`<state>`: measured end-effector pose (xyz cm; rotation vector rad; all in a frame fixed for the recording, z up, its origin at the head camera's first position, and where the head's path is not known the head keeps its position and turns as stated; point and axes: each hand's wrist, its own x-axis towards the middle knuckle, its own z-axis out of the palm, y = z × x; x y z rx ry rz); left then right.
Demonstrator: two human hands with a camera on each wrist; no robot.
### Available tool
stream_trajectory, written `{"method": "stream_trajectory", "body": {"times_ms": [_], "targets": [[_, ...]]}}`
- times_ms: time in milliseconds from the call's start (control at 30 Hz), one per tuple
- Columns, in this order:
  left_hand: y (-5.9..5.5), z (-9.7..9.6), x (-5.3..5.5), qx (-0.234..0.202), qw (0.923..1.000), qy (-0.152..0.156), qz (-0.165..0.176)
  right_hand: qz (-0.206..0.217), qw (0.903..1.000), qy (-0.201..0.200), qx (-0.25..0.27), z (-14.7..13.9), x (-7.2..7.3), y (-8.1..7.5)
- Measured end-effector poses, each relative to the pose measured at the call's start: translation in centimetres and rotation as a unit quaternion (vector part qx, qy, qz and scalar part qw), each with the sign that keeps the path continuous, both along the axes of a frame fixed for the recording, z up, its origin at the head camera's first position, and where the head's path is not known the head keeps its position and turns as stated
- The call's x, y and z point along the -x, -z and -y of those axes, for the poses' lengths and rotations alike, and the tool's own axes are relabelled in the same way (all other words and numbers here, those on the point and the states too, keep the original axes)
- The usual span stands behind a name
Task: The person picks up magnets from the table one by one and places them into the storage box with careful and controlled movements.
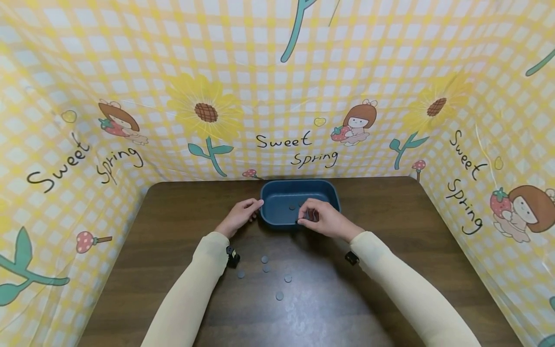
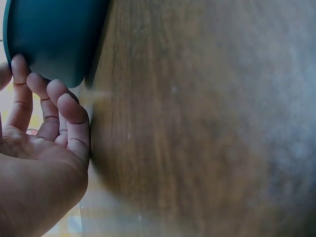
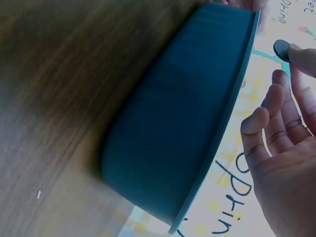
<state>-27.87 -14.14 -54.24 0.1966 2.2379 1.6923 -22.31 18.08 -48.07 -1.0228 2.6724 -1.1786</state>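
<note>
A small dark disc [image 3: 281, 50] sits clamped in the grip of the right hand [image 1: 320, 219], thumb against finger, at the near rim of the blue tub [image 1: 276, 205]. The left hand [image 1: 239, 217] pinches the tub's left rim. Five loose discs [image 1: 279, 296] lie scattered on the brown desk [image 1: 368, 318].

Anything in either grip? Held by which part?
Right grip: a disc, by its edge, part of it sticking out past the fingertips. Left grip: the tray, apparently pinched by the rim at its left end.
</note>
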Motion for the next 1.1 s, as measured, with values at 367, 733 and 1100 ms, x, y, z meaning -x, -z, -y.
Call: {"method": "stream_trajectory", "body": {"times_ms": [367, 733, 1100], "targets": [[-0.2, -0.2, 0.2, 0.005, 1.0000, -0.002, -0.001, 0.031, 0.9972, 0.066, 0.013, -0.1, 2.2, -0.2], [0.1, -0.2, 0.0, 0.009, 0.9999, -0.007, -0.001, 0.062, 0.9929, 0.101, -0.001, 0.3, 3.9, 0.4], [-0.2, -0.1, 0.0, 0.006, 0.9999, -0.010, 0.006, 0.084, 0.9880, 0.126, -0.030, 0.4, 5.1, 1.2]]}}
